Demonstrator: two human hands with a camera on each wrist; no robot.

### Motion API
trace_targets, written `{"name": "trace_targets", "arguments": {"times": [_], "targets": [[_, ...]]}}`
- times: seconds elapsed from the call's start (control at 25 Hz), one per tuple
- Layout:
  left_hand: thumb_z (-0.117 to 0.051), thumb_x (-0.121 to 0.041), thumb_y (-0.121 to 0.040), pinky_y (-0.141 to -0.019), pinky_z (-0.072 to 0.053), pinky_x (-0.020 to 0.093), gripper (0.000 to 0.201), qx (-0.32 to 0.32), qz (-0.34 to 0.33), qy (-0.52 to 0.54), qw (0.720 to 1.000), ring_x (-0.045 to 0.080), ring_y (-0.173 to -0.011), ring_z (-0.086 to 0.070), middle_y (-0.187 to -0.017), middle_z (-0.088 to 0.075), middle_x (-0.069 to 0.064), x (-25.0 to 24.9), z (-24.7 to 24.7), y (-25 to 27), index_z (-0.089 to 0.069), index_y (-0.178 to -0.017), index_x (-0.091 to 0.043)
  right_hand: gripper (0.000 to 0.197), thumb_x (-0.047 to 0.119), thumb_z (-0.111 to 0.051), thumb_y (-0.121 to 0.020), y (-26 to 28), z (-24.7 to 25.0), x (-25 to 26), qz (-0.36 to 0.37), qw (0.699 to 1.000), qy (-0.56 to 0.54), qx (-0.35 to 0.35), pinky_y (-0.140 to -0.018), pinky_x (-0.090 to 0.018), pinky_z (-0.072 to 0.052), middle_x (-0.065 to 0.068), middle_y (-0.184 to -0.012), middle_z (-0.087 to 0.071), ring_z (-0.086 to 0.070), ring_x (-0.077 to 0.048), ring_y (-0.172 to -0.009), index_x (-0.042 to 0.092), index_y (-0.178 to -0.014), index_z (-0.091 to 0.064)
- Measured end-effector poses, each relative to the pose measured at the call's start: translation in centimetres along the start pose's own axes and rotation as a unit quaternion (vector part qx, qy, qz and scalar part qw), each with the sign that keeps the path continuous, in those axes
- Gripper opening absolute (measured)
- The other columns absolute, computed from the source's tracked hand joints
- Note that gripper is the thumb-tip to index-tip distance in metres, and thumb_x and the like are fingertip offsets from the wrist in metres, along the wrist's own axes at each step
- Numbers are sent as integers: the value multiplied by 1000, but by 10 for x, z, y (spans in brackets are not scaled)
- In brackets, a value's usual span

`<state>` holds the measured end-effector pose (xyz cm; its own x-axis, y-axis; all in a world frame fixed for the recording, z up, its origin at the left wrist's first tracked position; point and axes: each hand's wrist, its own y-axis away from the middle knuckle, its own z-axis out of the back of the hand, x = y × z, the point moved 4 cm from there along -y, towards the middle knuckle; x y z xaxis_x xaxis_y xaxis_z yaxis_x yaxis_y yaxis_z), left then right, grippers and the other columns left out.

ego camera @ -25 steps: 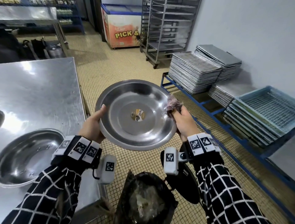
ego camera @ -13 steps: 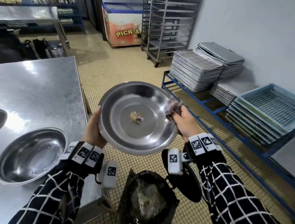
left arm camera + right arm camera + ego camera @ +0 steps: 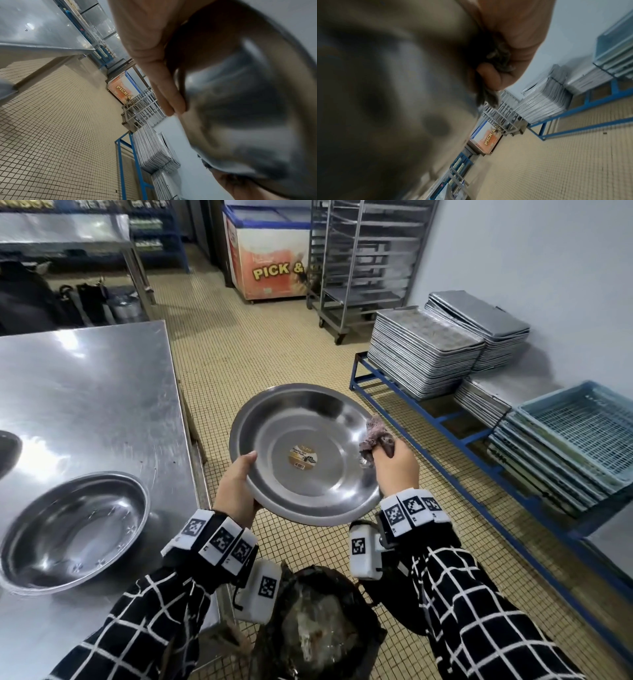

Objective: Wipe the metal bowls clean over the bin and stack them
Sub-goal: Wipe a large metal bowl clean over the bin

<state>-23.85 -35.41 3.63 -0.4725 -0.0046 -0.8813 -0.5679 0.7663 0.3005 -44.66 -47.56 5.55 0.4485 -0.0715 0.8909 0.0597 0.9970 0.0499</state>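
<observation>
Head view, listed near to far, with handling notes for the wiping step.

Bin [image 3: 318,642]: black-lined, standing on the tiled floor directly below the hands, already holding scraps. Judgement: the held bowl is sitting a little beyond its mouth, so tipping the near rim down toward the liner would be sending loosened bits into it rather than onto the floor.

Left hand [image 3: 236,491]: gripping the near-left rim of the held metal bowl [image 3: 301,453], thumb lying over the lip; the left wrist view is showing fingers [image 3: 171,97] stretched flat against the underside. Judgement: this clamp is best kept firm while the other hand is pushing.

Right hand [image 3: 397,470]: curled around a bunched grey rag [image 3: 375,436], pressing it against the inner wall at the right rim.

Held metal bowl: hovering above the floor, tilted toward the wearer, with a round label [image 3: 303,457] sitting at its centre. Judgement: wiping in arcs from rim to centre and turning the bowl between passes should be covering the whole wall; the label may be snagging the rag.

Second metal bowl [image 3: 73,529]: resting upright on the steel tabletop [image 3: 89,392] to the left, likely the stacking base.
</observation>
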Motion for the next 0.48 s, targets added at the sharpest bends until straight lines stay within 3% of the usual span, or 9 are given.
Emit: {"name": "trace_targets", "arguments": {"times": [0.12,0.24,0.32,0.4,0.48], "targets": [[-52,-41,-91,-82,-51,38,44,3,-8,-31,999,20,-84,-64,-87,-66,2,10,-7,-2,-57,-118,-6,23,18,-48,-97,14,-13,-5,-38,996,-79,17,-48,-12,-41,-6,-100,-61,-61,-13,-77,6,-116,-47],[-48,-38,-93,-71,-56,35,40,97,-23,-19,995,20,-77,-68,-86,-71,5,-3,-9,0,-57,-117,-7,20,19,-50,-96,14,-3,-3,-26,995,-96,18,-53,-16,-41,0,-96,-62,-62,-12,-82,11,-114,-50],[-46,-41,-92,-73,-57,39,44,154,-42,10,987,26,-83,-67,-95,-69,9,-19,-1,-4,-58,-119,-8,16,19,-51,-95,9,12,5,7,997,-59,51,-53,-11,-38,6,-93,-60,-58,-4,-81,15,-110,-52],[-43,-35,-96,-77,-56,39,37,160,-39,0,986,27,-82,-67,-91,-70,10,-25,5,-9,-70,-106,-11,12,18,-50,-96,7,18,15,40,994,-20,96,-49,-7,-38,11,-88,-56,-51,3,-76,17,-107,-51],[-45,-28,-96,-78,-53,39,35,89,-8,-18,996,23,-70,-68,-78,-72,6,-21,6,-11,-75,-86,-13,11,18,-48,-96,8,18,20,49,994,-12,98,-50,-10,-36,12,-86,-54,-50,4,-74,15,-107,-50]]}}
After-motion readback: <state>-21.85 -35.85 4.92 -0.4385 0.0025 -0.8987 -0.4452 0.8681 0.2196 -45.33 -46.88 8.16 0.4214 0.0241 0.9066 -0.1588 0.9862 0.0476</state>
